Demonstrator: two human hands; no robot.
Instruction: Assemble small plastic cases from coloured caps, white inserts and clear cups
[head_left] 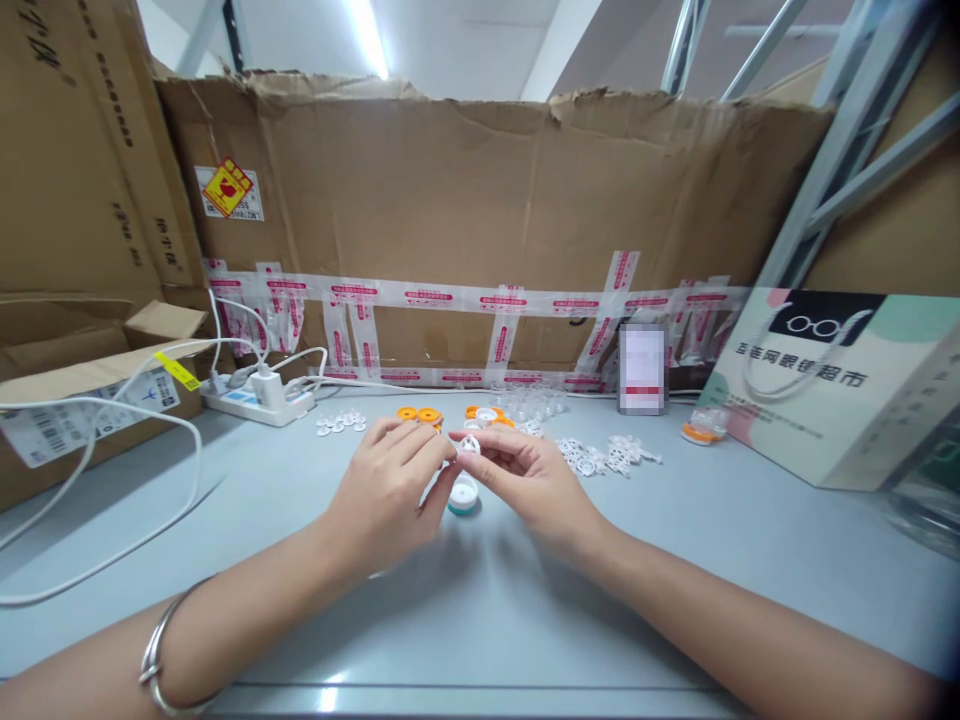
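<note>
Both hands meet above the middle of the table. My right hand (529, 480) pinches a small round white plastic part (469, 446) between thumb and fingers. My left hand (394, 480) is closed, its fingertips touching the left side of that same part; whether they hold a further small piece cannot be made out. Just below the hands, a white round cap with a teal base (463, 495) stands on the table. Behind the fingers lie orange round parts (429, 415) and an orange-and-white piece (487, 413).
Small white discs (341, 423) lie left; white lattice pieces (611, 456) and clear cups (529, 400) lie right and behind. A phone (643, 368) leans at the back. A power strip (259, 400) with cables, an open carton (82, 400) and a paper bag (817, 390) flank the table.
</note>
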